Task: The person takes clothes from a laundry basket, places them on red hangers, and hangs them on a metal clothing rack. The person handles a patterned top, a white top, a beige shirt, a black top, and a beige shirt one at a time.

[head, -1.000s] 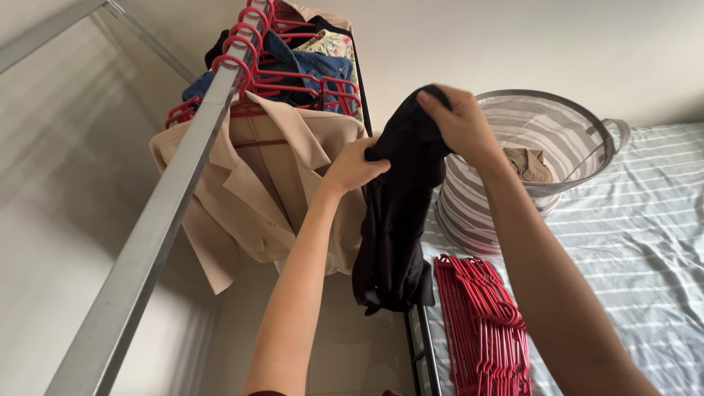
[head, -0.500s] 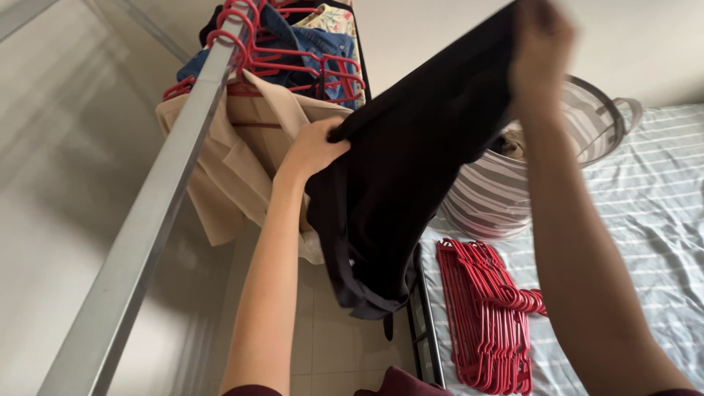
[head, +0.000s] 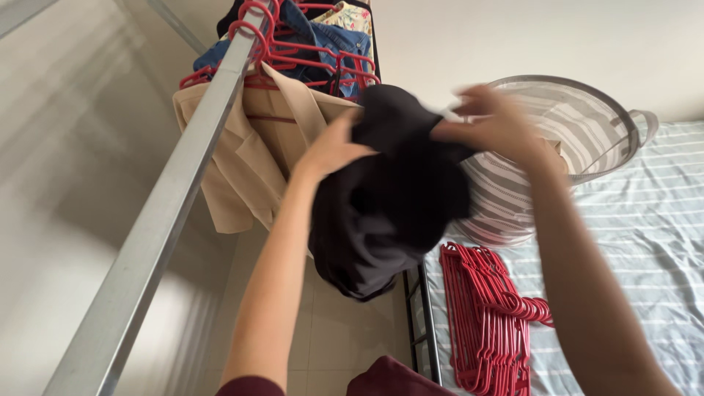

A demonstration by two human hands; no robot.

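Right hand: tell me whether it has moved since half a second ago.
Yes. The right hand, gripping the black garment, has dropped from above the striped laundry basket rim to level with it, shifting left toward the left hand.

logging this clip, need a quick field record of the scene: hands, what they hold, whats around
left hand: grips the black garment at its upper edge
right hand: blurred, grips the same garment from the other side
garment state: held up, bunched, hanging down
rail: metal, with a beige jacket on a red hanger, denim behind
bed: striped sheet
on bed: pile of red hangers, striped laundry basket
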